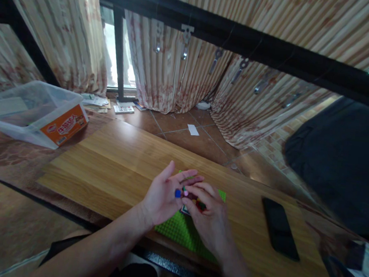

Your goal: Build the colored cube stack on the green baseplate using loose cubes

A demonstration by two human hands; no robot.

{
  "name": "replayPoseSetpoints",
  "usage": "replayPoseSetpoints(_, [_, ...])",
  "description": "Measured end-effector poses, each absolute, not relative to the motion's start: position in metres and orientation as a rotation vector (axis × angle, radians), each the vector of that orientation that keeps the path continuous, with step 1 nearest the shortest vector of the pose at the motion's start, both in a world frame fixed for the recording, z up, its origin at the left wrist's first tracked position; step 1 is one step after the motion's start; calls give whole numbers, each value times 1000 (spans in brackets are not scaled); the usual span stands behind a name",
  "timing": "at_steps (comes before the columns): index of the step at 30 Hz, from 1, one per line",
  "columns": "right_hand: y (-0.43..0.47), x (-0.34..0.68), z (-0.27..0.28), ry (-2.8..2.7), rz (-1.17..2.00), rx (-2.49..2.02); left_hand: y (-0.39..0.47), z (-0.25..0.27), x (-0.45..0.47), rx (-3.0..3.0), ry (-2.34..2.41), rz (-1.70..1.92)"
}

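My left hand [163, 197] is palm up, its fingers stretched out and the thumb apart. A small blue toy brick [178, 193] lies on its palm. Over these fingers, my right hand [212, 212] closes thumb and forefinger on a tiny pink piece [185, 193], seemingly a toy brick. A dark green bit shows close by the fingertips. Both hands are above a green studded baseplate [184, 233] on the wooden board. Red and yellow pieces [200, 205] show partly behind the right hand; their shapes are blurred and mostly hidden.
A black phone [280, 229] rests on the wooden board [104, 166], to the right. At left stands a clear plastic bin [38, 112] with an orange label. A black metal bar [213, 33] with hooks crosses above. Papers [124, 108] lie on the floor by the curtains.
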State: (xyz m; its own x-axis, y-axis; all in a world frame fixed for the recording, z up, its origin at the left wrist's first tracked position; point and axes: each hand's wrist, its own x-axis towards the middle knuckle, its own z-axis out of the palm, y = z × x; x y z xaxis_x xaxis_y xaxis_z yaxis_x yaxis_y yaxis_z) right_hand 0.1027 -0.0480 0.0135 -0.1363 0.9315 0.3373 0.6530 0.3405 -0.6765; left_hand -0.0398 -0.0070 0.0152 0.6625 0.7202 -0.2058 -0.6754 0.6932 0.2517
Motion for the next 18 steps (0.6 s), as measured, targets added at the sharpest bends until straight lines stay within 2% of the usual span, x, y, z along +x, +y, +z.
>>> replayPoseSetpoints(6, [-47, 105, 8, -1858, 411, -1405, -8, 16, -37, 150, 319, 769])
replayPoseSetpoints(13, [-48, 114, 14, -1609, 539, -1383, -11, 12, -31, 441, 675, 829])
replayPoseSetpoints(18, [-47, 116, 13, -1546, 574, -1391, -13, 9, -29, 573, 653, 807])
